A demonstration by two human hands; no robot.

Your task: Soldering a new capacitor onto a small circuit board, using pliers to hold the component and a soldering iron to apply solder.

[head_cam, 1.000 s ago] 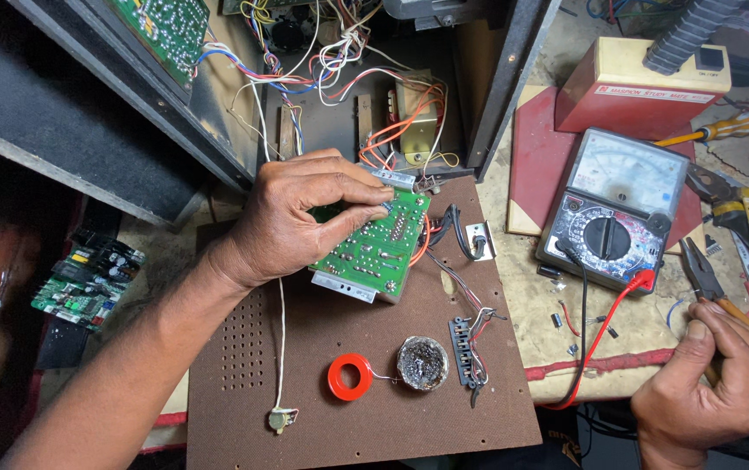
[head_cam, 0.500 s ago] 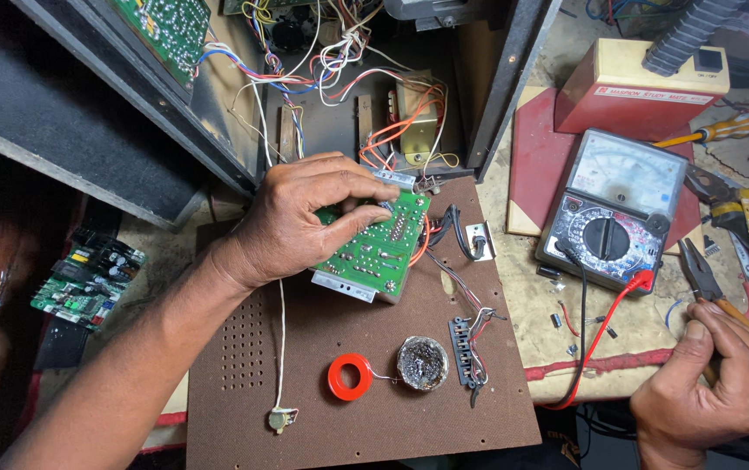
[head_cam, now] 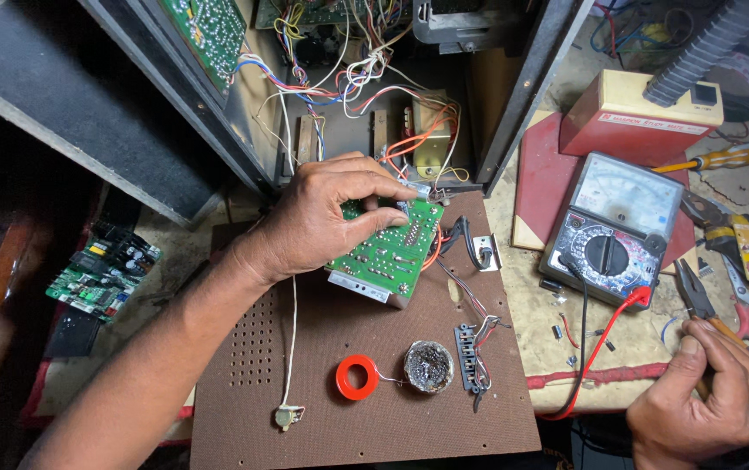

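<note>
My left hand (head_cam: pixel 322 218) lies over a green circuit board (head_cam: pixel 392 257), fingers curled on its top edge, holding it tilted on a brown perforated hardboard panel (head_cam: pixel 366 409). Orange and coloured wires run from the board into an open electronics cabinet (head_cam: pixel 366 96) behind. My right hand (head_cam: pixel 701 400) rests at the lower right edge of the bench, closed on an orange-handled tool (head_cam: pixel 696 300) whose metal jaws point up toward the meter.
An analogue multimeter (head_cam: pixel 614 231) with red and black leads lies right of the panel, a red box (head_cam: pixel 635 109) behind it. A red ring (head_cam: pixel 357 377), a round metal part (head_cam: pixel 429 365) and a terminal strip (head_cam: pixel 470 357) lie on the panel. Another green board (head_cam: pixel 100 270) sits at left.
</note>
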